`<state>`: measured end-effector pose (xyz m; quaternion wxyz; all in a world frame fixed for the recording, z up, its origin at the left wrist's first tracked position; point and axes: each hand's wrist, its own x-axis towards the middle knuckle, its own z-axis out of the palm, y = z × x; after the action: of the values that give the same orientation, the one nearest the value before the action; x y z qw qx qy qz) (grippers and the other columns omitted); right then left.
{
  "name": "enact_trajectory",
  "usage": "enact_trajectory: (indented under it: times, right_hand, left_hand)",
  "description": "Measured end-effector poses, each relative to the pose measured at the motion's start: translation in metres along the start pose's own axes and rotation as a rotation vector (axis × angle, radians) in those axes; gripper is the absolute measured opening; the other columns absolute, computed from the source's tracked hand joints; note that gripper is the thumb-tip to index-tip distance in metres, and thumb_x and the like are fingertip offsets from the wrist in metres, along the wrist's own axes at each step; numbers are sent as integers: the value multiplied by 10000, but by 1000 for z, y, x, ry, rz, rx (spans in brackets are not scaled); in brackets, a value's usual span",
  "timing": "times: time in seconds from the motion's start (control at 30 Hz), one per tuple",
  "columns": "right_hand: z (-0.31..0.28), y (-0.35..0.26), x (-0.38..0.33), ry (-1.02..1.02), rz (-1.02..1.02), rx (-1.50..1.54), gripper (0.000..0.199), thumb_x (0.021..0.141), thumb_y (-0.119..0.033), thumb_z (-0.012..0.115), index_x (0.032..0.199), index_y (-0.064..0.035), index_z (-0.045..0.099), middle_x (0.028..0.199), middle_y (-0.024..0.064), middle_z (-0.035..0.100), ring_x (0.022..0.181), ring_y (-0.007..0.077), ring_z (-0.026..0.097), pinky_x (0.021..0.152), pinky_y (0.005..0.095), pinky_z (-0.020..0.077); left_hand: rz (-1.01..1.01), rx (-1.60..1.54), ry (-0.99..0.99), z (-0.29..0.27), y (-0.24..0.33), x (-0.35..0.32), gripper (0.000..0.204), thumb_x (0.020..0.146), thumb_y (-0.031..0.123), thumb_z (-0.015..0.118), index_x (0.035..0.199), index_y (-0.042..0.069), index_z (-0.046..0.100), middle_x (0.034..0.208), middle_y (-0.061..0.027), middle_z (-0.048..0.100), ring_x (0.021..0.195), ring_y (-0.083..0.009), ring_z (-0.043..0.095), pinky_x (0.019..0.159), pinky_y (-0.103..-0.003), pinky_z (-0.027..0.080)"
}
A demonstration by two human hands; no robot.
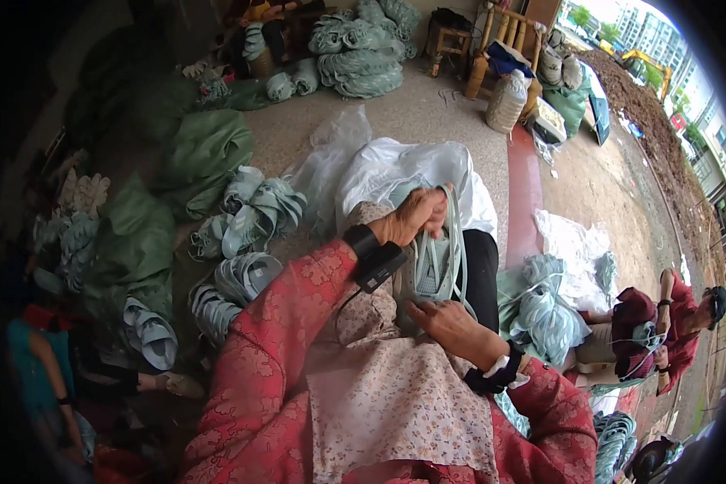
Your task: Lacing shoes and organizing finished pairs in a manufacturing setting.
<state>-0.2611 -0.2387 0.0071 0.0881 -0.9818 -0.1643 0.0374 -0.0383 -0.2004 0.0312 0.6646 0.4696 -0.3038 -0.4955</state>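
In my lap lies a pale grey-green shoe upper (433, 270) with a mesh-like panel. Pale laces (458, 242) run in long loops along its right side. My left hand (419, 214) is closed at the far end of the upper, its fingers pinching the laces. At the near end my right hand (452, 327) grips the upper with bent fingers; its fingertips are partly hidden. A floral apron (403, 395) covers my lap beneath, and a white plastic sheet (411, 161) lies over my knees beyond the hands.
Bundles of pale green shoe uppers (258, 210) lie on the floor at left, beside green sacks (129, 250). More bundles (548, 310) lie at right. A person in red (682, 339) works at right, another in teal (40, 363) at left. A bamboo chair (512, 36) stands behind a plastic jug (508, 103).
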Motion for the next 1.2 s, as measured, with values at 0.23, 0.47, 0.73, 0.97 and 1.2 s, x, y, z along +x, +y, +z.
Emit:
enact_trajectory:
  times: [0.23,0.47,0.73,0.97,1.2]
  right_hand:
    - [15,18,1,49,-15,201,522,811,-42,577,1328,-14,518,960,160,667,813,283,683,702,387,538]
    - [-34,52,-53,131,475,1075,204,921,-84,623,1107,-5,646,882,96,695,616,155,651,596,293,532]
    - [-67,27,1,525,463,754,103,878,-45,626,955,23,621,884,119,671,796,250,666,700,349,519]
    - [-47,57,0,796,180,650,152,873,4,589,1025,1,574,935,134,580,948,294,566,854,358,467]
    - [-83,102,-83,942,581,994,246,1027,-228,487,996,-14,605,979,49,630,877,149,608,826,288,463]
  left_hand:
    - [45,88,-11,20,16,1,473,1001,360,502,581,175,385,516,64,295,438,-82,308,492,-289,390]
    - [121,477,-670,99,88,-82,432,1035,382,470,804,34,575,639,12,525,595,-72,504,573,-245,415]
    - [383,829,-864,135,101,-113,386,1050,342,420,996,-14,558,766,-89,551,701,-193,569,648,-326,441]
    - [491,273,-515,89,127,-154,284,1024,296,472,1046,42,599,945,-153,651,862,-300,638,819,-452,506]
    - [622,-7,93,-28,110,-202,306,1023,337,455,959,65,581,918,-137,632,962,-304,607,958,-505,446]
